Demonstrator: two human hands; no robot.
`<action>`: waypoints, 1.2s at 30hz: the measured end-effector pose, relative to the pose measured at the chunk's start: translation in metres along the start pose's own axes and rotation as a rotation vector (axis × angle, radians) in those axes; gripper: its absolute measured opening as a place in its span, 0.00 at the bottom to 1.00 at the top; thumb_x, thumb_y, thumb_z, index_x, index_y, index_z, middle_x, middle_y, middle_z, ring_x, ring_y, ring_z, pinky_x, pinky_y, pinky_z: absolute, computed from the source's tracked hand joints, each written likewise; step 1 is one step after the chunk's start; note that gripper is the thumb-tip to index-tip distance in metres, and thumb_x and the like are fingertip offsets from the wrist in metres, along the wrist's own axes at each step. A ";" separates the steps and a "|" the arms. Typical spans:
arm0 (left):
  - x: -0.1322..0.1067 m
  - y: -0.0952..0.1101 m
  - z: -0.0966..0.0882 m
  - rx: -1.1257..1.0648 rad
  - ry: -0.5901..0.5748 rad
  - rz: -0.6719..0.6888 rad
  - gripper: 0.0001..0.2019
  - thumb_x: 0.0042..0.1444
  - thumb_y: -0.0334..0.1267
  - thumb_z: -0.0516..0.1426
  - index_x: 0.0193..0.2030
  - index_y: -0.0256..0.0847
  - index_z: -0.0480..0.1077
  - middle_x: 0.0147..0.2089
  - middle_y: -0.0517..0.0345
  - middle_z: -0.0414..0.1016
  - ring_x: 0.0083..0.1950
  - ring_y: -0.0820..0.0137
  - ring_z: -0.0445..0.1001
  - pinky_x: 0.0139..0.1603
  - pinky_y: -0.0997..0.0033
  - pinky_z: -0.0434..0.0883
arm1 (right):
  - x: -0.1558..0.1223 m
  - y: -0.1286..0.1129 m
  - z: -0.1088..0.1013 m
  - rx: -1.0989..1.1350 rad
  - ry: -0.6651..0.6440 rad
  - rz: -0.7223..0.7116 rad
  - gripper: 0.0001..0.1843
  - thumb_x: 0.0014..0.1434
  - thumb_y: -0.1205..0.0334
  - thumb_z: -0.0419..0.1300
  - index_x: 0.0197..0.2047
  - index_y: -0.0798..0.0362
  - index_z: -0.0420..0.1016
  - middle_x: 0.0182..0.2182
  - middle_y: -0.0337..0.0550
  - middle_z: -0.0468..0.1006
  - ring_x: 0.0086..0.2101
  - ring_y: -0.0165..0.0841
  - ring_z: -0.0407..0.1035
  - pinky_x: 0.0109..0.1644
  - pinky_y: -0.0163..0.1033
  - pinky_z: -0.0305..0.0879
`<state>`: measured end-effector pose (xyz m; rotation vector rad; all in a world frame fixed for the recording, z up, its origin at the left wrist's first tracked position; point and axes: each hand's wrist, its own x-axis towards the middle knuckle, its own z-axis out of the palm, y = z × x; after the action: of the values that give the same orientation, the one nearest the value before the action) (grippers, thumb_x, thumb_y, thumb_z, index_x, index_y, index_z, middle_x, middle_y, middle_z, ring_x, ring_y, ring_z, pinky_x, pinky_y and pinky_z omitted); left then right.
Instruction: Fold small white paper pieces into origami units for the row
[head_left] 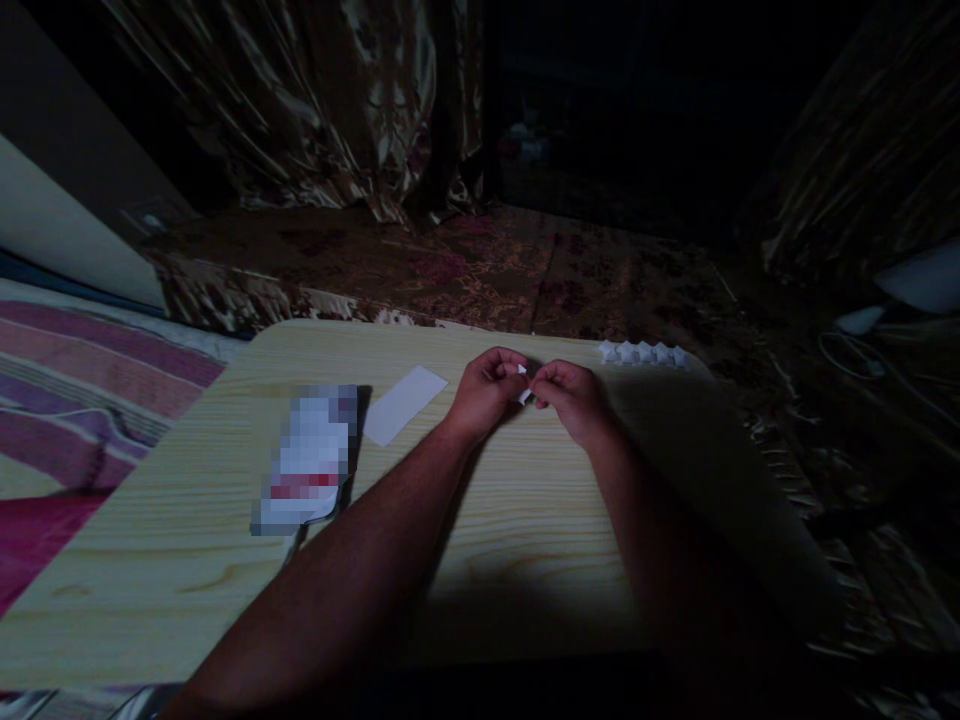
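Note:
My left hand [486, 390] and my right hand [571, 398] meet above the middle of a light wooden table [225, 560]. Both pinch a small white folded paper piece [523, 384] between their fingertips. The fingers of each hand are curled closed around it. A white paper strip [403, 403] lies flat on the table to the left of my left hand. A row of several small white folded paper stars [643, 353] sits at the table's far edge, just beyond my right hand.
A blurred-out rectangular object [309, 458] lies on the table's left half. A striped cloth [82, 380] is to the left of the table. Patterned dark carpet [480, 265] and curtains [300, 90] lie beyond. White cables [862, 350] rest at the right.

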<state>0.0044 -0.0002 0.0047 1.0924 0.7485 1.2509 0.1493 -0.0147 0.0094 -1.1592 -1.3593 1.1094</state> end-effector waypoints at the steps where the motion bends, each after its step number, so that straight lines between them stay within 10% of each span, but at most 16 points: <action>1: 0.000 0.000 0.000 -0.016 -0.002 0.004 0.13 0.42 0.30 0.63 0.37 0.37 0.69 0.25 0.64 0.71 0.21 0.79 0.65 0.23 0.77 0.61 | 0.000 0.000 0.000 0.001 -0.010 -0.004 0.09 0.47 0.58 0.63 0.27 0.54 0.71 0.19 0.34 0.71 0.21 0.26 0.64 0.25 0.32 0.58; 36: 0.000 0.003 0.001 -0.049 0.073 -0.030 0.12 0.40 0.31 0.65 0.34 0.36 0.70 0.25 0.61 0.73 0.23 0.77 0.67 0.26 0.75 0.62 | 0.000 0.001 0.000 0.090 -0.002 0.019 0.07 0.47 0.60 0.63 0.28 0.54 0.71 0.20 0.35 0.71 0.21 0.27 0.64 0.27 0.33 0.60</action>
<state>0.0046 -0.0004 0.0076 0.9971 0.7825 1.2826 0.1498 -0.0142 0.0081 -1.1077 -1.2889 1.1733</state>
